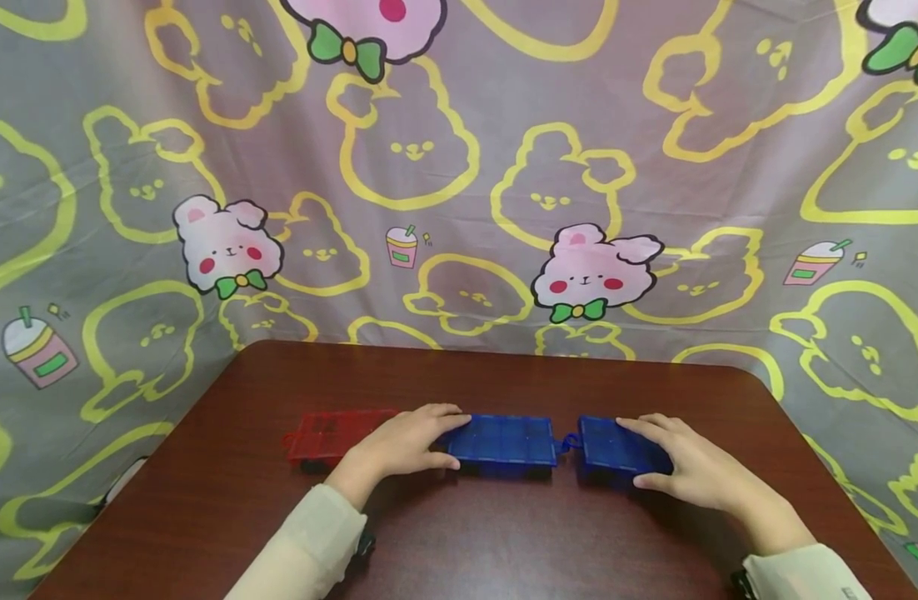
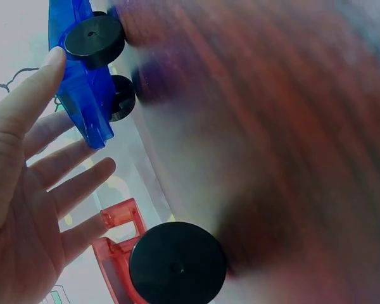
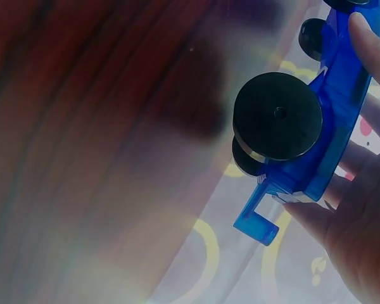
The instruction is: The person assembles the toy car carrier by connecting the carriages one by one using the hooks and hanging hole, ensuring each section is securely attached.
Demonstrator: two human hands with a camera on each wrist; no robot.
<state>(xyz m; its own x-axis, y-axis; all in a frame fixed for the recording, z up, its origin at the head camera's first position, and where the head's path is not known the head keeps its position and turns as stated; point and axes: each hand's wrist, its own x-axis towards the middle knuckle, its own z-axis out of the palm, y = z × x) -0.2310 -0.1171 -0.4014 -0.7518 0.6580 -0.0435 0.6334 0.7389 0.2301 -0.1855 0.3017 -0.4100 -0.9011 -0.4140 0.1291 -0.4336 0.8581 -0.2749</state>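
Observation:
Two translucent blue toy train cars with black wheels stand in a row on the table. My left hand (image 1: 402, 450) grips the left end of the middle blue car (image 1: 501, 439), thumb on the near side and fingers over the far side. Around the right end of the right blue car (image 1: 612, 446), my right hand (image 1: 699, 467) holds with thumb and fingers. A blue hook (image 1: 569, 442) lies between the two cars. In the right wrist view a coupling arm (image 3: 256, 225) sticks out from the car's end. Partly behind my left hand is a translucent red car (image 1: 339, 433).
The brown wooden table (image 1: 504, 533) has rounded far corners. Behind it hangs a grey curtain (image 1: 459, 233) printed with cartoon bunnies and yellow outlines. In the left wrist view, the red car's black wheel (image 2: 177, 266) sits close below my fingers.

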